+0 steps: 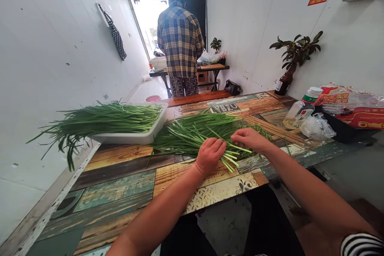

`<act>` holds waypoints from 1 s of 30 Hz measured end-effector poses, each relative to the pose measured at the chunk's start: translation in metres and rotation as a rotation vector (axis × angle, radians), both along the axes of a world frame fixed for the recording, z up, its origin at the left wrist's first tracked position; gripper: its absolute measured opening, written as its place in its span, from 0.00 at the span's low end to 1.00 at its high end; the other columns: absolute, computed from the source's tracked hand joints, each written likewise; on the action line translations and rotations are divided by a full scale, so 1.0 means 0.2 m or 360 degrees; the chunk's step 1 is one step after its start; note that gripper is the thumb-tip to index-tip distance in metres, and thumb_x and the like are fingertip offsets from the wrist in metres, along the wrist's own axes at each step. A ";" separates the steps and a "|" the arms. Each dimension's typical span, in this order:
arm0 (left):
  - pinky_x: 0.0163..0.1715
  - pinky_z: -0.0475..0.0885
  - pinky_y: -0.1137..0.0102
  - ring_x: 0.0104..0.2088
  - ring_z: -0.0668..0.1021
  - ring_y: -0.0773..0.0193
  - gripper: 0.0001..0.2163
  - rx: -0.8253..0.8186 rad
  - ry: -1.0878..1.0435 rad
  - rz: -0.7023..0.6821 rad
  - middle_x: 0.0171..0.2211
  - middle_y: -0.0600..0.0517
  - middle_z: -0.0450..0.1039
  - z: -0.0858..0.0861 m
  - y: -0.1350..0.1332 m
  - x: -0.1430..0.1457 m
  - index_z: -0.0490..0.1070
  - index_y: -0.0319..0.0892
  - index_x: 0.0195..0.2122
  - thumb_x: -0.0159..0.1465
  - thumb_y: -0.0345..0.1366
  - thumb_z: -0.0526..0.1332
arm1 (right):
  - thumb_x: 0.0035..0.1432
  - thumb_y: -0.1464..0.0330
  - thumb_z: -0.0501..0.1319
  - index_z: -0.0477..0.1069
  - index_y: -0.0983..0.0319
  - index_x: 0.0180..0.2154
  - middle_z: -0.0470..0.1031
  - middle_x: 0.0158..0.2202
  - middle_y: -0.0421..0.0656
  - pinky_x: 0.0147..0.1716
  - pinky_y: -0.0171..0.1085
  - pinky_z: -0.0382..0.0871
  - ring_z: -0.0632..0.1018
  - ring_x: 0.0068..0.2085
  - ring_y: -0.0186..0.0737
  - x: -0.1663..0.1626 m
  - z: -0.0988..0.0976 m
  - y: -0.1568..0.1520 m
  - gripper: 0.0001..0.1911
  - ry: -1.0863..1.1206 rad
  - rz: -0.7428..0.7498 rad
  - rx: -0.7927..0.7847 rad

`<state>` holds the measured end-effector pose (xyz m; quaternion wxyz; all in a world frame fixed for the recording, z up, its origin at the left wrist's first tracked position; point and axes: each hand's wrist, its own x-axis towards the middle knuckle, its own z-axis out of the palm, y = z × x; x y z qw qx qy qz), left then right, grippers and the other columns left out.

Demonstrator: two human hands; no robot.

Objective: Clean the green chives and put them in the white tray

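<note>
My left hand is closed around a small bunch of garlic chives, whose pale stem ends stick out to the right. Just beyond and to the right, my right hand is pinched beside the stems; whatever its fingertips hold is too small to make out. A loose heap of garlic chives lies on the table behind both hands. More chives fill a white plastic tray at the left, their leaves hanging over its left end.
Thin wooden skewers lie right of the heap on the patterned table. Farther right are a plastic bottle, a crumpled clear bag and red packaging. A brown bottle holds a plant. A person stands beyond, back turned.
</note>
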<state>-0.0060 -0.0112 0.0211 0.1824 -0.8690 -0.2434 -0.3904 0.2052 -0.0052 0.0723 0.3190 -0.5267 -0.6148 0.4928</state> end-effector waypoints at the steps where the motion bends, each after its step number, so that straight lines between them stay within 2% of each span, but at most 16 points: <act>1: 0.40 0.69 0.65 0.38 0.72 0.60 0.14 0.0002 -0.0003 0.0007 0.40 0.46 0.74 0.00 0.00 0.00 0.71 0.38 0.44 0.68 0.34 0.47 | 0.50 0.55 0.63 0.73 0.65 0.29 0.68 0.22 0.37 0.18 0.29 0.55 0.64 0.21 0.26 0.02 0.00 -0.01 0.18 0.0029 0.0011 -0.0008; 4: 0.40 0.69 0.65 0.38 0.72 0.60 0.14 0.0008 0.0001 0.0033 0.39 0.46 0.75 0.00 0.00 0.00 0.71 0.38 0.44 0.69 0.34 0.46 | 0.52 0.54 0.62 0.74 0.65 0.34 0.70 0.26 0.40 0.20 0.29 0.58 0.67 0.23 0.28 0.08 0.04 -0.02 0.19 0.0120 0.0037 0.0004; 7: 0.39 0.69 0.66 0.38 0.72 0.61 0.14 0.0049 -0.0038 0.0027 0.39 0.46 0.75 0.00 0.00 0.01 0.71 0.38 0.43 0.69 0.33 0.46 | 0.54 0.54 0.61 0.73 0.64 0.35 0.71 0.29 0.41 0.22 0.30 0.61 0.68 0.25 0.29 0.17 0.14 -0.06 0.18 0.0113 -0.0019 0.0185; 10: 0.39 0.69 0.66 0.37 0.72 0.61 0.13 0.0101 -0.0103 0.0003 0.38 0.47 0.75 0.01 0.00 0.01 0.71 0.38 0.42 0.69 0.32 0.47 | 0.58 0.54 0.58 0.72 0.62 0.30 0.70 0.26 0.42 0.26 0.33 0.64 0.68 0.27 0.33 0.24 0.26 -0.11 0.18 0.0077 -0.0104 0.0506; 12: 0.39 0.70 0.66 0.37 0.72 0.61 0.12 0.0103 -0.0119 -0.0015 0.38 0.47 0.75 0.01 0.00 0.01 0.71 0.37 0.42 0.68 0.32 0.48 | 0.59 0.51 0.54 0.69 0.60 0.23 0.68 0.23 0.41 0.26 0.34 0.64 0.68 0.26 0.35 0.25 0.29 -0.13 0.22 -0.0123 -0.0185 0.0678; 15: 0.39 0.70 0.66 0.37 0.72 0.62 0.12 0.0091 -0.0112 -0.0018 0.38 0.47 0.75 0.00 0.00 0.01 0.71 0.37 0.42 0.68 0.31 0.49 | 0.56 0.49 0.56 0.67 0.59 0.18 0.66 0.19 0.41 0.22 0.34 0.60 0.68 0.25 0.36 0.20 0.24 -0.14 0.24 -0.0459 -0.0325 0.0773; 17: 0.40 0.70 0.66 0.37 0.72 0.61 0.12 0.0086 -0.0092 -0.0010 0.39 0.47 0.75 0.00 0.01 0.02 0.71 0.37 0.43 0.68 0.31 0.48 | 0.57 0.51 0.56 0.69 0.60 0.18 0.66 0.17 0.42 0.20 0.34 0.58 0.67 0.23 0.36 0.13 0.17 -0.15 0.24 -0.0552 -0.0348 0.0672; 20: 0.40 0.71 0.65 0.37 0.73 0.61 0.12 0.0065 -0.0060 0.0004 0.38 0.46 0.75 -0.01 0.01 0.02 0.71 0.38 0.42 0.68 0.32 0.48 | 0.60 0.49 0.48 0.71 0.62 0.22 0.67 0.17 0.41 0.20 0.34 0.57 0.66 0.19 0.34 0.03 0.10 -0.17 0.28 -0.0620 -0.0148 0.0280; 22: 0.40 0.71 0.65 0.37 0.73 0.61 0.12 0.0046 -0.0049 0.0004 0.38 0.46 0.75 -0.01 0.01 0.02 0.71 0.38 0.43 0.68 0.33 0.49 | 0.61 0.50 0.46 0.69 0.62 0.22 0.67 0.18 0.40 0.21 0.34 0.58 0.65 0.19 0.34 -0.02 0.06 -0.19 0.28 -0.0648 0.0063 0.0160; 24: 0.40 0.71 0.65 0.37 0.73 0.61 0.11 0.0017 -0.0058 0.0019 0.39 0.46 0.75 -0.01 0.00 0.02 0.71 0.38 0.43 0.68 0.34 0.50 | 0.61 0.52 0.46 0.64 0.62 0.20 0.65 0.18 0.40 0.22 0.34 0.56 0.64 0.20 0.33 -0.04 0.03 -0.20 0.26 -0.0752 0.0178 0.0263; 26: 0.42 0.71 0.64 0.41 0.74 0.60 0.11 -0.0011 -0.0072 0.0030 0.42 0.46 0.75 -0.01 -0.01 0.02 0.70 0.39 0.45 0.68 0.35 0.51 | 0.61 0.55 0.47 0.60 0.61 0.19 0.64 0.18 0.40 0.23 0.34 0.54 0.63 0.22 0.33 -0.04 0.01 -0.19 0.24 -0.0915 0.0148 0.0441; 28: 0.47 0.70 0.62 0.47 0.73 0.59 0.12 -0.0009 -0.0062 -0.0019 0.47 0.45 0.73 -0.01 -0.04 0.04 0.68 0.40 0.49 0.68 0.36 0.51 | 0.61 0.57 0.48 0.60 0.61 0.19 0.64 0.19 0.39 0.24 0.33 0.53 0.62 0.23 0.33 -0.03 0.00 -0.20 0.22 -0.1007 0.0145 0.0584; 30: 0.48 0.70 0.62 0.50 0.72 0.59 0.15 0.0011 -0.0019 -0.0117 0.48 0.44 0.72 0.00 -0.06 0.06 0.63 0.39 0.54 0.69 0.36 0.49 | 0.62 0.58 0.48 0.63 0.62 0.21 0.65 0.20 0.39 0.25 0.33 0.54 0.63 0.24 0.33 -0.03 0.00 -0.21 0.21 -0.0964 0.0251 0.0674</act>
